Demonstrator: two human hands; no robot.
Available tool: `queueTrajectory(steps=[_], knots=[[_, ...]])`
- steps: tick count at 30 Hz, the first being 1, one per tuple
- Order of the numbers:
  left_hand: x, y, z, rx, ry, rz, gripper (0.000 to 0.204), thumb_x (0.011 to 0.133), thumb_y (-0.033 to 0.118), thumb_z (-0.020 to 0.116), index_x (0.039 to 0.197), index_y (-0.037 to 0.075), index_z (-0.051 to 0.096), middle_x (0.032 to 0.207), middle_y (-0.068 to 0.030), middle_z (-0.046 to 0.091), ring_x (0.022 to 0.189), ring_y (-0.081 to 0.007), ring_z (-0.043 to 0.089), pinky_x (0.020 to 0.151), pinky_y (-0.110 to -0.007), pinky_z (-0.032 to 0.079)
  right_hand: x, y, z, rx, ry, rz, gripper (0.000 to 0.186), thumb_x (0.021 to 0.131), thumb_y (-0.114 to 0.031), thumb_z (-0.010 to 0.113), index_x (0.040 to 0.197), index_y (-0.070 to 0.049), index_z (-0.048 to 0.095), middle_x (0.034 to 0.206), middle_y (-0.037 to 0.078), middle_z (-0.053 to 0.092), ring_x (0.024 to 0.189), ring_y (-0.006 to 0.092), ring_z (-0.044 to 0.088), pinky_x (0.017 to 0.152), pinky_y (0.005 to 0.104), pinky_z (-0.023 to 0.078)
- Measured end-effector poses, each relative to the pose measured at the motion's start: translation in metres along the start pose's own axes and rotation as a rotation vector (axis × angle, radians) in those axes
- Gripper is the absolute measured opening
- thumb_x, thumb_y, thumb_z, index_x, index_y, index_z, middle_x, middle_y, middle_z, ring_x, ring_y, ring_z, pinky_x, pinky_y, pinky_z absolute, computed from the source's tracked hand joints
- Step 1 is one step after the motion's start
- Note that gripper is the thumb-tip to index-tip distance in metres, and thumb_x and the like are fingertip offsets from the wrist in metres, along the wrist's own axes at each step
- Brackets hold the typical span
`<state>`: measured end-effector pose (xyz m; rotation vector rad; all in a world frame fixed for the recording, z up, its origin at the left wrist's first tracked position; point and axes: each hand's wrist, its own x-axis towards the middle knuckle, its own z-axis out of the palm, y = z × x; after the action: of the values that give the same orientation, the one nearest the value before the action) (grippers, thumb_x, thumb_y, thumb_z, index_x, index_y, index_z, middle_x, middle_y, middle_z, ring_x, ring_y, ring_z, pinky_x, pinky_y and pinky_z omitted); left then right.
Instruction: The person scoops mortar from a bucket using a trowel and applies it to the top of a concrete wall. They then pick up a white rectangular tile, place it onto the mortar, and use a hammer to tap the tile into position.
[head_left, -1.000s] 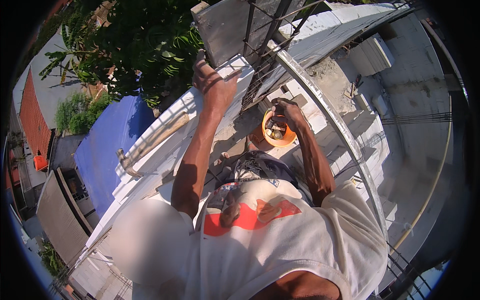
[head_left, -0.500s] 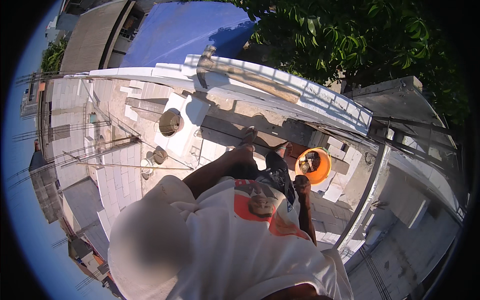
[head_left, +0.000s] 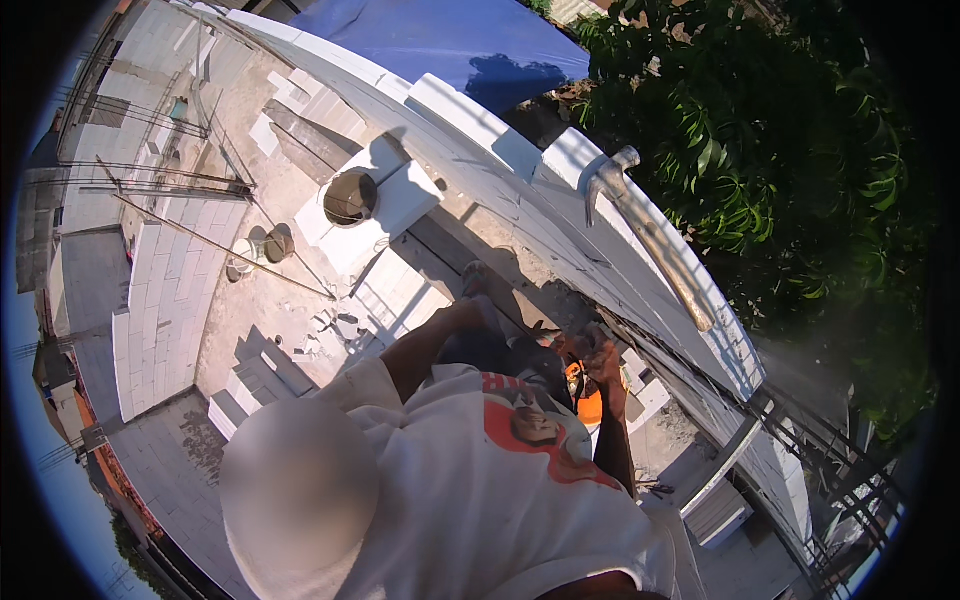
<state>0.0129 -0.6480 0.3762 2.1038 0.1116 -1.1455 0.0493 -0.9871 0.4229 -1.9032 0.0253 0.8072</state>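
My right hand (head_left: 600, 360) is over the far edge of an orange bucket (head_left: 589, 406), partly covering it. Its fingers blur with the dark and orange things around them, so I cannot tell what they hold. My left arm reaches forward past my dark trousers, and my left hand (head_left: 482, 308) is low by my left leg, its fingers not distinct. A claw hammer (head_left: 650, 245) with a worn wooden handle lies along the top of the white block wall (head_left: 735, 350), ahead and to the right, apart from both hands.
A round bucket (head_left: 350, 198) stands on white blocks (head_left: 405, 200) ahead left. Two small pails (head_left: 278, 243) and a long thin pole (head_left: 225, 245) are further left. Rebar (head_left: 835, 460) juts out at the right. Beyond the wall are a blue roof (head_left: 430, 40) and leafy branches (head_left: 740, 170).
My view has turned, so the hammer and wall appear further right. My right hand has gone from beside the orange bucket to over it, hiding more of it. My left arm stays low.
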Motion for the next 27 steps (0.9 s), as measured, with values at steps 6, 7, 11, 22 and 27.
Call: queueTrajectory(steps=[6,7,11,22,27], knots=[[0.01,-0.148,-0.017,-0.13,0.15,-0.143,0.06,0.082,0.038,0.076,0.123,-0.006,0.068,0.114,-0.0279,0.073,0.108,-0.0384,0.072,0.088,-0.044,0.057,0.02,-0.095,0.045,-0.405,0.02,-0.185,0.02,0.095,-0.017,0.071,0.111,-0.004,0.07,0.108,0.02,0.075,0.101,0.0367,0.074,0.085,0.0415,0.056],[0.007,-0.173,-0.017,-0.176,0.152,-0.175,0.063,0.086,0.037,0.071,0.131,-0.006,0.063,0.125,-0.0285,0.07,0.117,-0.0391,0.069,0.097,-0.045,0.055,0.014,-0.121,0.047,-0.312,0.101,-0.289,0.021,0.096,-0.018,0.071,0.111,-0.003,0.071,0.106,0.021,0.072,0.099,0.0387,0.072,0.083,0.0425,0.055],[-0.02,-0.243,-0.023,-0.162,0.229,-0.292,0.058,0.087,0.028,0.067,0.135,-0.005,0.062,0.133,-0.0283,0.066,0.129,-0.0386,0.062,0.107,-0.045,0.049,-0.021,-0.23,0.016,-0.585,0.519,-0.522,0.02,0.091,-0.005,0.078,0.109,-0.001,0.07,0.096,0.015,0.071,0.089,0.0299,0.07,0.081,0.0387,0.055],[-0.05,-0.264,0.004,-0.279,0.451,-0.31,0.05,0.09,0.03,0.066,0.124,-0.007,0.068,0.128,-0.0272,0.068,0.124,-0.0381,0.064,0.105,-0.044,0.051,0.034,-0.225,0.067,-0.612,0.255,-0.473,0.023,0.095,-0.016,0.076,0.114,-0.003,0.07,0.095,0.016,0.073,0.083,0.0276,0.071,0.079,0.0402,0.056],[-0.044,-0.218,0.01,-0.621,0.402,-0.336,0.038,0.098,0.029,0.058,0.12,-0.001,0.069,0.121,-0.025,0.068,0.116,-0.0374,0.064,0.101,-0.047,0.049,0.108,-0.054,0.125,-0.433,0.063,-0.342,0.029,0.098,-0.025,0.063,0.117,-0.004,0.062,0.099,0.024,0.072,0.093,0.0455,0.071,0.08,0.0506,0.055]])
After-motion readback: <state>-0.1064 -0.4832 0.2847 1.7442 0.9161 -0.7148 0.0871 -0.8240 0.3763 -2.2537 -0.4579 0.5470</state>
